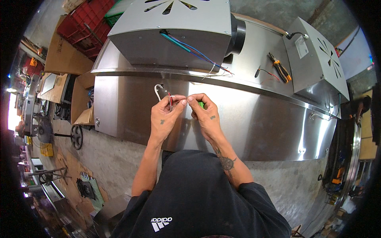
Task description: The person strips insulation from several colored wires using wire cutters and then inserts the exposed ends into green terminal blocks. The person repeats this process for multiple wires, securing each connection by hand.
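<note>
Both hands meet in front of me above the steel panel (131, 91). My left hand (163, 117) is closed in a pinch on a cable with thin red wires (170, 97); its white sheath (157, 91) loops up from the panel beside the fingers. My right hand (205, 115) is closed too, thumb and forefinger pinched right at the left fingertips. A small bright green object (201, 104) shows among its curled fingers; its kind is hidden. What lies between the fingertips is too small to make out.
Beyond the panel stands a grey metal box (166, 43) with blue and green wires (190, 50) hanging out. On the steel ledge lie orange-black pliers (279, 68) and a small tool with a red wire (258, 72). A second grey box (313, 63) sits at right, a cardboard box (82, 97) at left.
</note>
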Tool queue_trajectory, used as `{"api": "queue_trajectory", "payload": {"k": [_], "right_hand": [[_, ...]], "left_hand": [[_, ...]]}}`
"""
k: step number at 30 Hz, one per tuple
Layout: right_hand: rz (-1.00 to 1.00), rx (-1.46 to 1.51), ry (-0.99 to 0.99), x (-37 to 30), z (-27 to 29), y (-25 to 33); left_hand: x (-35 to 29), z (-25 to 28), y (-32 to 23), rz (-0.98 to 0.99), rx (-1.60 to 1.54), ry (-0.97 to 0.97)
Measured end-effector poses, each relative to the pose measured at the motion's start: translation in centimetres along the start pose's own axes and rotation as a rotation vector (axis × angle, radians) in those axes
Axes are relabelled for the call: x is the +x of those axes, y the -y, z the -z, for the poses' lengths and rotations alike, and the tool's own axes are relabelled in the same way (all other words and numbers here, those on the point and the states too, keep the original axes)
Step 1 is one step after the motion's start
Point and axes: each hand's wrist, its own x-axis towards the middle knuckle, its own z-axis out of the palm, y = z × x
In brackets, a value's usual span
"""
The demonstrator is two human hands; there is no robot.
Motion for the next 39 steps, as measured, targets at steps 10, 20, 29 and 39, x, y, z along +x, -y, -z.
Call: {"api": "queue_trajectory", "payload": {"k": [10,20,29,39], "right_hand": [[-0.155,0.188,0.068,0.9,3.8,0.4],[-0.102,0.296,-0.054,1.0,3.0,0.7],[-0.094,0.325,-0.026,1.1,2.1,0.4],[-0.117,0.279,-0.041,0.9,1.8,0.8]], "left_hand": [[0.2,0.7,1.0,0.032,0.062,-0.044],[-0.5,-0.4,0.6,0.048,0.052,-0.034],[-0.6,-0.7,1.1,0.034,0.066,-0.026],[-0.6,-1.0,0.5,0.048,0.080,-0.017]]}}
